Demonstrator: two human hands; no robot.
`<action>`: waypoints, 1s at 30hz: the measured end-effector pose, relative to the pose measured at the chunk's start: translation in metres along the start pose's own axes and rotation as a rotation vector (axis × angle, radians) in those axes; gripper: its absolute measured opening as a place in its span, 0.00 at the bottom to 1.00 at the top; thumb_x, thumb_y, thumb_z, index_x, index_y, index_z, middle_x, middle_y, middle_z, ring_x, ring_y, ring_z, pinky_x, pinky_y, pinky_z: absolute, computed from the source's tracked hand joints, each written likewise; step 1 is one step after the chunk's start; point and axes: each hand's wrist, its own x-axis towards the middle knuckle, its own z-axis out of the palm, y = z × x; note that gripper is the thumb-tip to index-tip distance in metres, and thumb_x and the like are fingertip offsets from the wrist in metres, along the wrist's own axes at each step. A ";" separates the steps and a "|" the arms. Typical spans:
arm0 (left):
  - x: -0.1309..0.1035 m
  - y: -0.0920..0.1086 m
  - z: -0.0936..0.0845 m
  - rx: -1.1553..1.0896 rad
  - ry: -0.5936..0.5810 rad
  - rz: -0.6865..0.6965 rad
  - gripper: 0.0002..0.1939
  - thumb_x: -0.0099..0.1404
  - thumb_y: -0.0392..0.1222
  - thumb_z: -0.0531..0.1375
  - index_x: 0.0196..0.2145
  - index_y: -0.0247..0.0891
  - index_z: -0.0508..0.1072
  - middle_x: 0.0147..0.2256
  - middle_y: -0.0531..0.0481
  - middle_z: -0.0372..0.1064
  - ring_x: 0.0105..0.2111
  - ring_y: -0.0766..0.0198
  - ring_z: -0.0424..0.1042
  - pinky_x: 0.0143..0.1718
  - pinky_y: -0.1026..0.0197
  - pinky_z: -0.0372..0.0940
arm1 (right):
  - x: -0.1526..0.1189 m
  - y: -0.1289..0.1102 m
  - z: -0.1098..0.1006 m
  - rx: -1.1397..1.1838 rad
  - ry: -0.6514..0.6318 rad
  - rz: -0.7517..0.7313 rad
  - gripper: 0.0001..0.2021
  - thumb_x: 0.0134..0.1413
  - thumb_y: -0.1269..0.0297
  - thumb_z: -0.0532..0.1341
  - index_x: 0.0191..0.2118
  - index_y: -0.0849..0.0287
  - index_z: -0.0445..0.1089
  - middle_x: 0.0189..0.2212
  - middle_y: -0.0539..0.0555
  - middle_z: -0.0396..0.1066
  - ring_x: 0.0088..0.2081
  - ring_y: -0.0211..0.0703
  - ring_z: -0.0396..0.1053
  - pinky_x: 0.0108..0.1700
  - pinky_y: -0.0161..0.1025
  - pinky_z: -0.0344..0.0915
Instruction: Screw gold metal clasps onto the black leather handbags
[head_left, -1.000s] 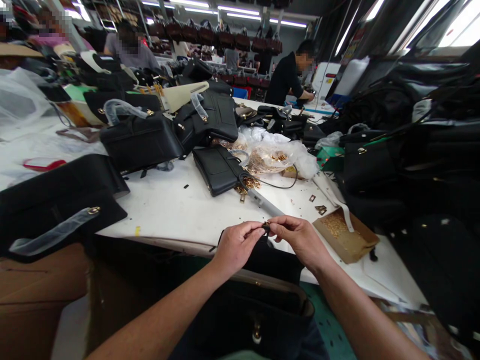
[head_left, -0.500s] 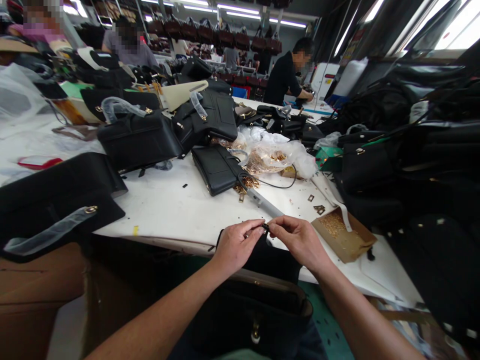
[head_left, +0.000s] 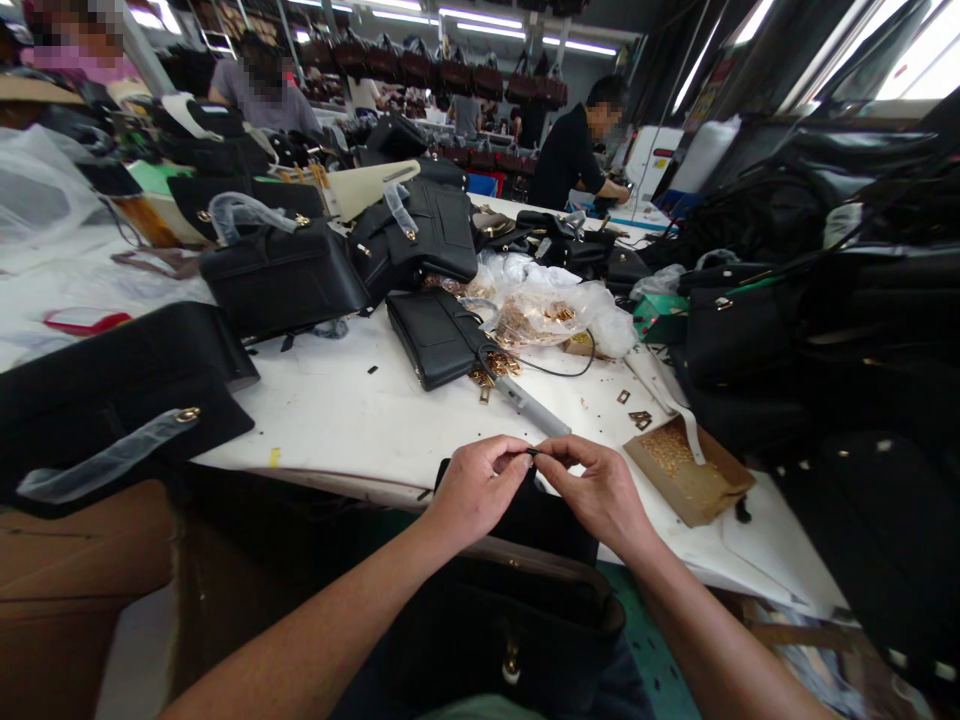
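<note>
My left hand (head_left: pixel 480 482) and my right hand (head_left: pixel 592 485) meet above the table's front edge, fingertips pinched on a small dark piece (head_left: pixel 532 452) between them. Its details are too small to tell. Below them a black bag (head_left: pixel 510 610) with a gold-coloured clasp lies in the lap, its top open and its black flap reaching up under my hands. Just beyond my fingers a grey tool (head_left: pixel 532 405) with a black cord rests on the white table (head_left: pixel 337 415).
Black bags (head_left: pixel 281 275) stand at the left and middle. A plastic bag of gold-coloured parts (head_left: pixel 536 315) lies behind the tool. An open cardboard box (head_left: pixel 694 475) of small pieces is at the right. A person in black (head_left: pixel 566 155) works farther back.
My fingertips have shifted slightly around the small dark piece, which now lies flatter between them. The view has moved a little; the bag in the lap stays in place.
</note>
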 end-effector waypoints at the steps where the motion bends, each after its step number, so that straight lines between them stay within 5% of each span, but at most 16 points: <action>1: 0.000 0.001 0.001 -0.013 0.004 -0.006 0.10 0.69 0.42 0.59 0.42 0.40 0.80 0.37 0.53 0.80 0.36 0.63 0.78 0.39 0.66 0.69 | 0.000 -0.001 0.000 -0.001 0.004 0.005 0.08 0.56 0.60 0.63 0.35 0.56 0.79 0.31 0.51 0.78 0.32 0.44 0.72 0.37 0.38 0.67; 10: 0.006 0.000 0.005 -0.040 0.033 -0.072 0.10 0.66 0.42 0.59 0.37 0.38 0.80 0.31 0.52 0.79 0.31 0.63 0.76 0.34 0.65 0.68 | 0.002 -0.003 0.008 -0.003 0.077 0.056 0.07 0.51 0.62 0.62 0.29 0.58 0.77 0.24 0.50 0.74 0.26 0.40 0.68 0.32 0.36 0.64; 16: 0.018 -0.006 -0.001 -0.067 -0.102 -0.089 0.12 0.67 0.45 0.59 0.40 0.38 0.80 0.36 0.49 0.80 0.36 0.60 0.78 0.37 0.63 0.69 | 0.015 0.007 0.001 0.165 -0.095 0.201 0.08 0.52 0.61 0.63 0.30 0.59 0.76 0.25 0.51 0.76 0.26 0.39 0.69 0.30 0.35 0.62; 25: 0.019 -0.010 -0.008 -0.056 -0.247 -0.108 0.17 0.64 0.41 0.60 0.50 0.38 0.75 0.37 0.49 0.80 0.36 0.61 0.78 0.36 0.63 0.66 | 0.023 0.013 -0.001 0.205 -0.106 0.281 0.09 0.51 0.61 0.64 0.32 0.61 0.77 0.22 0.51 0.76 0.25 0.38 0.67 0.32 0.36 0.62; 30: 0.016 -0.007 -0.005 -0.062 -0.225 -0.151 0.20 0.61 0.36 0.60 0.51 0.38 0.76 0.35 0.51 0.80 0.33 0.62 0.77 0.32 0.64 0.63 | 0.023 0.012 0.000 0.215 -0.091 0.280 0.08 0.51 0.62 0.64 0.31 0.61 0.77 0.22 0.51 0.75 0.26 0.38 0.68 0.33 0.35 0.62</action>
